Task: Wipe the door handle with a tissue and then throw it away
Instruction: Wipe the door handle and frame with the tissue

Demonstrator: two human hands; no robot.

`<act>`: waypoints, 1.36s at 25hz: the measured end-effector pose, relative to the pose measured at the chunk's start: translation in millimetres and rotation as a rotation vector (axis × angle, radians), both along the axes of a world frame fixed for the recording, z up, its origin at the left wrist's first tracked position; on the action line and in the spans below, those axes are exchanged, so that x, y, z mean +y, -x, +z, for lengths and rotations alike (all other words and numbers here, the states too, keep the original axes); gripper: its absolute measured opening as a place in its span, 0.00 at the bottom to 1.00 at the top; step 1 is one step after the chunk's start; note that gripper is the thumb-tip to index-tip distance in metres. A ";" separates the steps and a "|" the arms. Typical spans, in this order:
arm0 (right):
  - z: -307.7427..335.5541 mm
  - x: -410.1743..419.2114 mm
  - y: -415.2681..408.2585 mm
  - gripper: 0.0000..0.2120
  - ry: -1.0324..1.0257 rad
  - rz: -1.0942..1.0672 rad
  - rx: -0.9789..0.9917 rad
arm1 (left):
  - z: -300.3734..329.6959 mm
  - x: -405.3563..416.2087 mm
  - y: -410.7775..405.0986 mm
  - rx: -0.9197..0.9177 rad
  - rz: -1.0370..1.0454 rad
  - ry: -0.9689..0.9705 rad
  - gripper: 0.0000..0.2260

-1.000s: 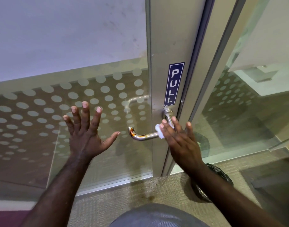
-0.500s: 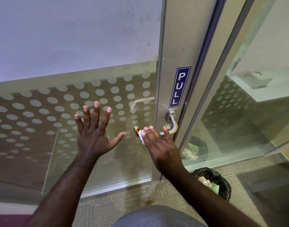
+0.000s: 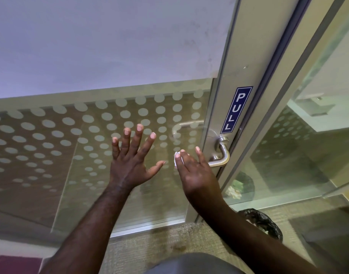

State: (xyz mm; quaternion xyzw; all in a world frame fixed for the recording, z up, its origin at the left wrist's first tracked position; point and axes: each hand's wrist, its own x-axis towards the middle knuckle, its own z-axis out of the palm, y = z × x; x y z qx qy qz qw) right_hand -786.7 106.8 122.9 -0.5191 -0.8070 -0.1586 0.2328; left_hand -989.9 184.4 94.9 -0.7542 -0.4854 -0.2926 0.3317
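A silver lever door handle [image 3: 222,155] sticks out from the metal door frame under a blue PULL sign [image 3: 236,109]. My right hand [image 3: 195,173] covers the handle's free left end and holds a small white tissue [image 3: 177,158] against it; only a bit of tissue shows past my fingers. My left hand [image 3: 132,159] is spread flat with fingers apart in front of the dotted glass panel, left of the handle, holding nothing. A black-lined bin [image 3: 262,222] with crumpled paper stands on the floor at the lower right, partly behind my right forearm.
The glass door [image 3: 90,135] has a frosted top and a dot pattern. A second glass panel [image 3: 298,155] lies to the right, reflecting the bin. Beige carpet [image 3: 150,244] covers the floor below.
My right hand with the tissue has slid left along the handle, from near the pivot to its free end. The view has shifted left. My left hand stays spread on the glass.
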 end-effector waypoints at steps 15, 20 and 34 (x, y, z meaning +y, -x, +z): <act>17.9 20.3 12.3 0.15 0.122 0.125 -0.376 | -2.8 1.9 9.0 0.032 -0.070 -0.034 0.46; 11.9 5.8 -8.4 0.16 0.090 0.159 -0.372 | -2.9 0.6 11.5 0.034 -0.094 -0.013 0.46; 12.2 -31.6 -82.6 0.23 0.002 -0.049 -0.241 | -1.9 -3.3 18.6 -0.010 -0.209 0.085 0.47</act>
